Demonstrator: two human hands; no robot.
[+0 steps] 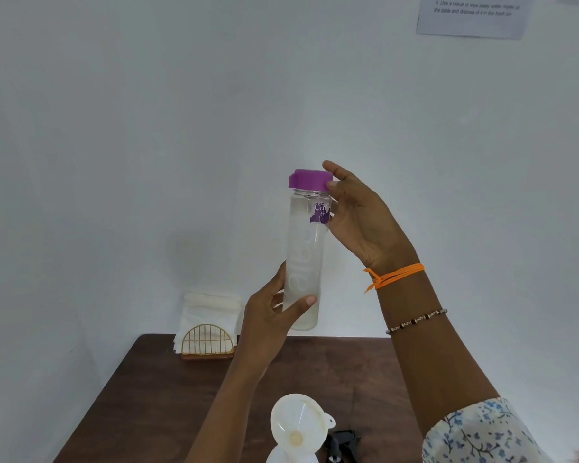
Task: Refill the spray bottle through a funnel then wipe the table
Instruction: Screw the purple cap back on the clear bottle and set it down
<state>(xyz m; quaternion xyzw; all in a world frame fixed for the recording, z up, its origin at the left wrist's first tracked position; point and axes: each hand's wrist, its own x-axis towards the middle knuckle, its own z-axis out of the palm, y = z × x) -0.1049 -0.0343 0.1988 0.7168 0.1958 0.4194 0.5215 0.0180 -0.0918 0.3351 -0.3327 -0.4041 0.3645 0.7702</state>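
A clear water bottle (304,259) with a purple cap (310,179) is held upright in the air above the table. My left hand (270,312) grips its lower part. My right hand (358,215) has its fingertips on the cap's right side. Low in the view, a white funnel (298,426) sits in the mouth of a white spray bottle (290,457), of which only the top shows. The black spray head (343,442) lies on the table just right of the funnel.
A dark brown table (154,396) stands against a white wall. A gold wire holder with white tissues (209,325) sits at the table's back left corner. A printed sheet (475,15) hangs on the wall at the upper right.
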